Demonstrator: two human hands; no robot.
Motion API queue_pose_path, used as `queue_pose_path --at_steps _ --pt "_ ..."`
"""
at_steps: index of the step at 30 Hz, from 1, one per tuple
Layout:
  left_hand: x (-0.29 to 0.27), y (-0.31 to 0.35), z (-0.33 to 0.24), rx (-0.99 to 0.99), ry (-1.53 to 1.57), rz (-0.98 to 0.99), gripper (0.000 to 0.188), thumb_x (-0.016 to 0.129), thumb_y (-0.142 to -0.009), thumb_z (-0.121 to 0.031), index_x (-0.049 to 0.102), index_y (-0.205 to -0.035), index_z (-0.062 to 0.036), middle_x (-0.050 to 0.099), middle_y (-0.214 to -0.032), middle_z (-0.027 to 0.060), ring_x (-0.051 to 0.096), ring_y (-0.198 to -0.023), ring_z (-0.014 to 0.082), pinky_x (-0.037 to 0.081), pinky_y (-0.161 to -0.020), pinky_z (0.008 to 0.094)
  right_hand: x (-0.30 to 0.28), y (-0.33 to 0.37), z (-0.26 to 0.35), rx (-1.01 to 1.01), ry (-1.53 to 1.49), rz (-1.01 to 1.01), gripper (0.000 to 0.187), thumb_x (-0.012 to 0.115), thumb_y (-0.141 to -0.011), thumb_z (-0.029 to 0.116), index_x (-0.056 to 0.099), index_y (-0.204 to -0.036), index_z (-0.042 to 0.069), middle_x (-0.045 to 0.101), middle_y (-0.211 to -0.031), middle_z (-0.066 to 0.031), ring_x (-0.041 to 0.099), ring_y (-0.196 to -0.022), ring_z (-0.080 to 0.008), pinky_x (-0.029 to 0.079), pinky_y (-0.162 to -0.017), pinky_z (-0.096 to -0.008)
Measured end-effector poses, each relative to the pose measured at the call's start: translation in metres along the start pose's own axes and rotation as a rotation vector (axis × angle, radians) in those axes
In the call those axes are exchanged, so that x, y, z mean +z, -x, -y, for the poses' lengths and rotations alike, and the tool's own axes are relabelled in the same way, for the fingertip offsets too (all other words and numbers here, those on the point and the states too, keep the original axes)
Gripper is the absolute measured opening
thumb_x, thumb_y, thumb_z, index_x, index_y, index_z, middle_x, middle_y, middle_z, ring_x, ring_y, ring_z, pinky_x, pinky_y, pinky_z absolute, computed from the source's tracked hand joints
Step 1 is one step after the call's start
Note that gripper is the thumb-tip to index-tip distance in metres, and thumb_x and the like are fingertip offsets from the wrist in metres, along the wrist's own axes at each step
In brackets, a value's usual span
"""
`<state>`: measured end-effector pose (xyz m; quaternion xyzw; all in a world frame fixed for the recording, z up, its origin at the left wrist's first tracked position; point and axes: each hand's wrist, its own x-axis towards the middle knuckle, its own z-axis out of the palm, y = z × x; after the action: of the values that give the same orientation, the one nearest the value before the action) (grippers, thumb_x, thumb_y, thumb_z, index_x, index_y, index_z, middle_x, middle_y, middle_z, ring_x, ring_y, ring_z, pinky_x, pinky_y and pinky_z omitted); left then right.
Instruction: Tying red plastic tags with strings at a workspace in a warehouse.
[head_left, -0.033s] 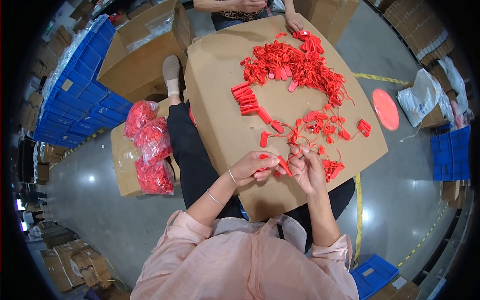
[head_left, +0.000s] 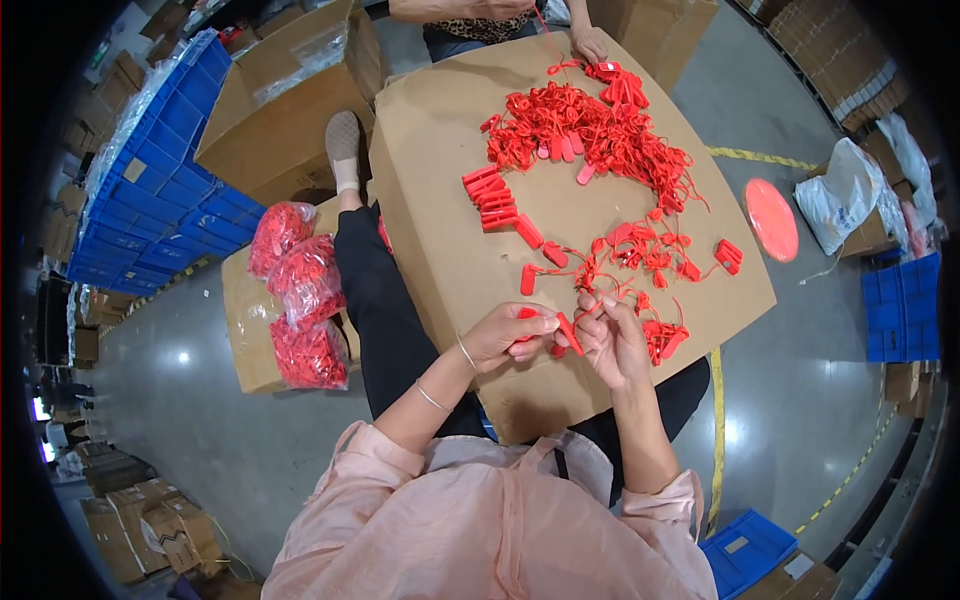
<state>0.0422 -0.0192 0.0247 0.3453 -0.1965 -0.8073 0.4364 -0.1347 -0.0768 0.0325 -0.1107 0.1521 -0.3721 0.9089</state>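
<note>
Just above the near edge of a cardboard-topped work surface (head_left: 430, 190), my two hands are close together. My left hand (head_left: 510, 337) is closed in a pinch on a narrow red plastic piece (head_left: 570, 333), and more red shows between its fingers. Thin red cord (head_left: 598, 304) is pinched in my right hand (head_left: 617, 342), beside that piece. Beyond my hands lies a loose tangle of red cords (head_left: 630, 245) with small plastic pieces on them. A row of similar red pieces (head_left: 492, 200) rests farther off to the left.
A large heap of red cords (head_left: 590, 120) covers the far part of the surface, where another person's hand (head_left: 590, 44) rests. Bagged red pieces (head_left: 305, 290) sit on a carton at left. Blue crates (head_left: 160, 170) and an open carton (head_left: 290, 100) stand behind. A red stool (head_left: 771, 219) is at right.
My hands keep almost the same place and grip. At the far edge, the other person's cord has shifted slightly.
</note>
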Motion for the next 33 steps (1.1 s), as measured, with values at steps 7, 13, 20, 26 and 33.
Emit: queue_pose_path --at_steps 7,13,20,26,33 --pt "-0.002 -0.013 0.015 0.075 -0.119 -0.18 0.021 0.052 -0.089 -0.019 0.058 -0.099 -0.0014 0.051 -0.063 -0.0017 0.034 -0.043 0.0021 0.03 -0.042 0.0184 -0.006 -0.005 -0.013 -0.028 -0.013 -0.056 0.011 0.048 -0.087 0.011 0.054 -0.092 0.003 0.054 -0.089 -0.0085 0.049 -0.066 -0.0131 0.041 -0.052 -0.0222" --pt "0.004 -0.015 0.013 0.089 -0.012 -0.124 0.023 0.051 -0.089 -0.021 0.058 -0.098 -0.0012 0.055 -0.063 -0.0002 0.036 -0.04 0.002 0.03 -0.038 0.017 -0.01 -0.011 -0.011 -0.038 -0.081 -0.089 0.012 0.049 -0.087 0.013 0.054 -0.091 0.003 0.055 -0.09 -0.0073 0.049 -0.07 -0.0128 0.043 -0.059 -0.0234" --pt "0.002 -0.005 -0.008 0.004 -0.09 -0.017 0.018 0.054 -0.086 -0.019 0.057 -0.088 -0.0012 0.062 -0.071 0.0064 0.037 -0.04 0.002 0.029 -0.038 0.0164 -0.023 -0.013 0.0 -0.101 -0.159 -0.086 0.011 0.048 -0.087 0.012 0.053 -0.092 0.003 0.056 -0.095 -0.008 0.052 -0.078 -0.0141 0.044 -0.064 -0.0245" --pt "-0.03 -0.003 0.017 0.103 -0.68 -0.409 0.012 0.055 -0.079 -0.01 0.06 -0.071 -0.0037 0.058 -0.056 0.0024 0.05 -0.046 0.0069 0.039 -0.042 0.0217 -0.007 0.003 -0.018 -0.245 0.207 -0.316 0.007 0.046 -0.088 0.008 0.051 -0.089 0.003 0.058 -0.086 -0.0086 0.056 -0.069 -0.0136 0.048 -0.063 -0.0236" --pt "-0.026 0.003 0.008 -0.037 -0.665 -0.39 0.019 0.059 -0.081 -0.02 0.063 -0.07 -0.0051 0.055 -0.054 0.0005 0.046 -0.042 0.007 0.035 -0.039 0.0211 -0.025 0.016 -0.028 -0.224 1.126 -0.105 0.005 0.051 -0.086 0.005 0.051 -0.088 0.001 0.056 -0.08 -0.0043 0.05 -0.063 -0.0047 0.044 -0.059 -0.0191"
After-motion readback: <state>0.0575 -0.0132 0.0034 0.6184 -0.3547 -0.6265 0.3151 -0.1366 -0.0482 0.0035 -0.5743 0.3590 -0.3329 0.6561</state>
